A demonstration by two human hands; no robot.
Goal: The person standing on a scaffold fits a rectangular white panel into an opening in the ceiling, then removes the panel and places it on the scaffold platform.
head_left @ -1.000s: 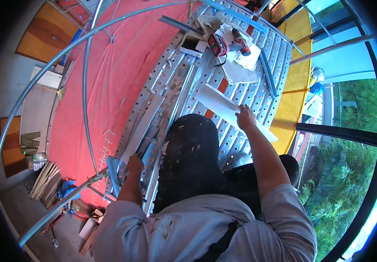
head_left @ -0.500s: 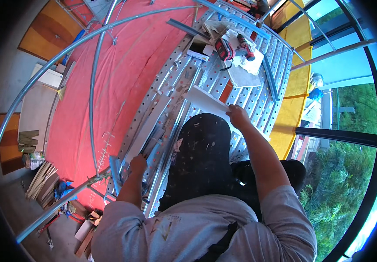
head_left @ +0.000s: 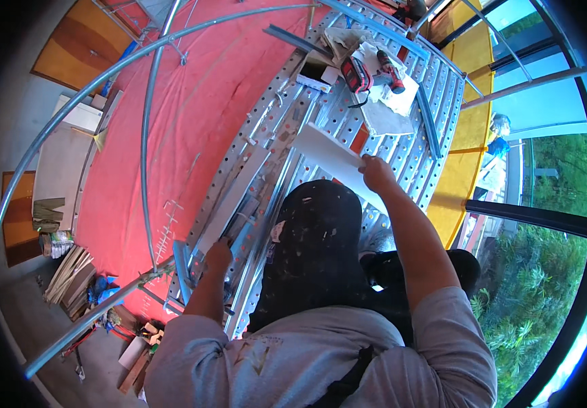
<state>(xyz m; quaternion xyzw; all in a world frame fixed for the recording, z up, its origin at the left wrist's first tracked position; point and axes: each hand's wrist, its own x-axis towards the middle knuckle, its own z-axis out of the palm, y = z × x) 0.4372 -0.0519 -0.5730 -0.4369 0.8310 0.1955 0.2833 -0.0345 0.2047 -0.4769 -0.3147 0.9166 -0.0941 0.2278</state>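
the right hand (head_left: 378, 175) is pinching the right-hand long edge of a white board (head_left: 333, 155), its fingers curling over it. the board is lying to that hand's left, just beyond the dark-clad knee (head_left: 320, 228) and above the perforated metal platform (head_left: 451, 88). the left hand (head_left: 218, 258) is reaching low beside a pale strip (head_left: 239, 194), well apart from the board; whether it is gripping anything, i cannot tell.

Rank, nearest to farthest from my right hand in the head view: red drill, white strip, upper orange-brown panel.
1. White strip: held in the right hand.
2. Red drill: ahead, on white scraps.
3. Upper orange-brown panel: far left, past the red sheeting.
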